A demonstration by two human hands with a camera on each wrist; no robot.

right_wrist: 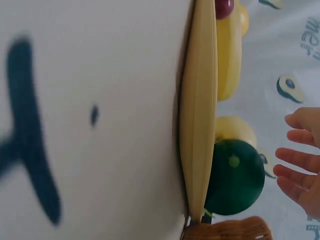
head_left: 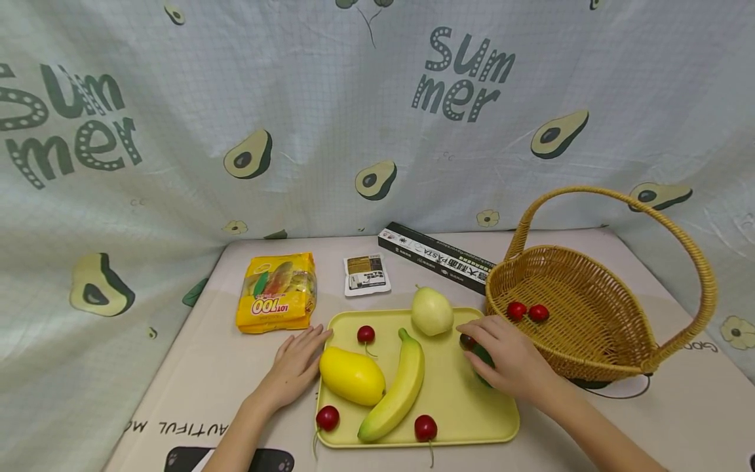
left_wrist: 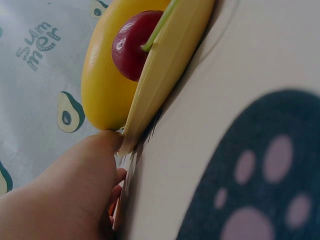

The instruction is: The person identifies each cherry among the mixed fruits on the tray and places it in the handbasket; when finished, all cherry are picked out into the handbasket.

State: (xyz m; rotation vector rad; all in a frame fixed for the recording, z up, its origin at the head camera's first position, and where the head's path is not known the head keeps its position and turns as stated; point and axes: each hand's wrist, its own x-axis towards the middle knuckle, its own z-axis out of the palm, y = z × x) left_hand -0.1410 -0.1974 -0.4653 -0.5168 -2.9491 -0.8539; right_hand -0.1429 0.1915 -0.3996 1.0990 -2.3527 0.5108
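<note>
My left hand [head_left: 293, 368] lies at the left edge of a yellow tray [head_left: 454, 419], fingers extended, thumb touching the rim. Near it on the tray are a yellow mango [head_left: 352, 375], a banana [head_left: 396, 387] and cherries [head_left: 327, 418]. Over the tray's right side is my right hand [head_left: 507, 357], fingers spread and slightly bent. Below that hand sits a dark green round fruit [right_wrist: 236, 177], partly hidden in the head view. The right wrist view shows a gap between fingers and fruit. A pale green pear [head_left: 432, 311] stands at the tray's back.
To the right stands a wicker basket [head_left: 578, 308] with a tall handle and two red cherries [head_left: 527, 312] inside. Behind the tray lie a long black pasta box [head_left: 436, 257] and a small sachet [head_left: 366, 274]. A yellow snack bag [head_left: 277, 293] is at the back left.
</note>
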